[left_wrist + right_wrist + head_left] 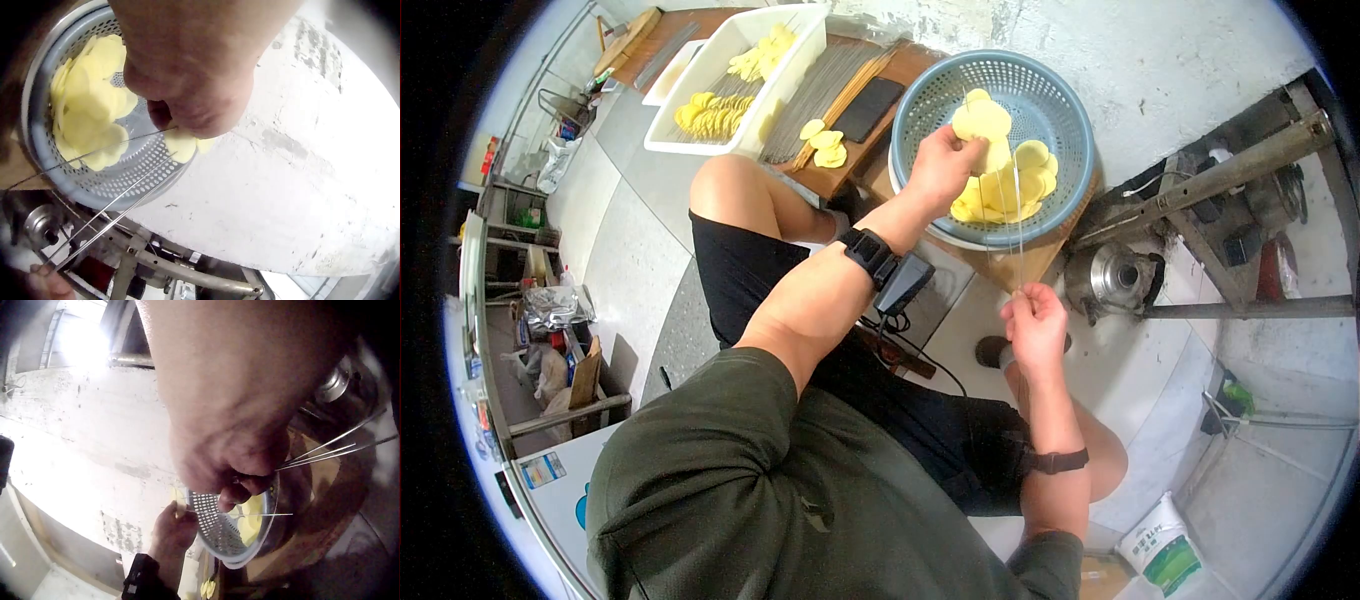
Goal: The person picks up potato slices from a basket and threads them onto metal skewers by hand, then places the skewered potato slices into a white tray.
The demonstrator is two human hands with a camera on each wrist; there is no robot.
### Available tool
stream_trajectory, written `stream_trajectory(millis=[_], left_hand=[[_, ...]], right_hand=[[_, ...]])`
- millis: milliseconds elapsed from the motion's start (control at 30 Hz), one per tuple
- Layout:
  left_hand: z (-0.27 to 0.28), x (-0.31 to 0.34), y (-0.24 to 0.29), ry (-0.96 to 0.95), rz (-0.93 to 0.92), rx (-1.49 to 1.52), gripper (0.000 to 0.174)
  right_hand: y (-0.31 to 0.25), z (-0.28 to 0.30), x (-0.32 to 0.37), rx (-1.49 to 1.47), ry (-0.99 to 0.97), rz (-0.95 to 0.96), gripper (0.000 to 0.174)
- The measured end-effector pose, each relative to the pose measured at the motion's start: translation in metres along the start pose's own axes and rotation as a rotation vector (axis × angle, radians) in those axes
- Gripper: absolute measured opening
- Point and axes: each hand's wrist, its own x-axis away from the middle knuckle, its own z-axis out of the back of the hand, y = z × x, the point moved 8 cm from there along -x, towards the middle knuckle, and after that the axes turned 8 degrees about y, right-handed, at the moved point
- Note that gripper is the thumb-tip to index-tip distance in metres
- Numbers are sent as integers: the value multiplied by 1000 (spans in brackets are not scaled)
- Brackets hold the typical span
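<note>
My left hand [945, 168] pinches a few thin, round yellow potato slices [983, 118] above the far side of a blue-grey colander [1072, 95]. More potato slices [997, 203] lie heaped in the near part of that colander. Lower and to the right, my right hand [1038, 322] grips several thin metal skewers [1021, 240] between thumb and curled fingers. In the left wrist view the skewers [119, 197] run from the right fingertips toward the held slices [180, 149]. The left palm is hidden there behind the back of the hand.
Left of the colander, a wooden bench [832, 180] bears loose slices [828, 146], a black phone [870, 110] and a bundle of metal skewers [812, 92]. A white tub [812, 50] holds skewered slices [713, 116]. To the right stand a metal kettle [1106, 278] and a metal frame [1200, 190].
</note>
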Motion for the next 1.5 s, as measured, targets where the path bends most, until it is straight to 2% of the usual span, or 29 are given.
stream_trajectory(millis=[333,500,600,800,900,1333,1433,1500], left_hand=[[-2,2,6,-6,-39,-142,28],[-8,14,20,-21,-158,-199,30],[-9,11,8,-49,-187,-247,31],[-4,5,-6,16,-59,-144,32],[-4,4,-8,32,-8,-123,31],[-16,20,7,-28,-34,-74,28],[-19,24,3,-45,-26,-173,26],[-23,26,3,-58,-32,-81,26]], right_hand=[[0,0,1,10,-8,-19,13],[0,0,4,-23,4,-56,12],[2,-2,2,-88,-9,-48,12],[5,-4,1,-134,11,-18,11],[7,-6,-1,-81,9,60,10],[0,-9,3,-106,16,84,10],[-1,-8,3,-100,22,82,10],[-2,-5,3,-94,34,77,10]])
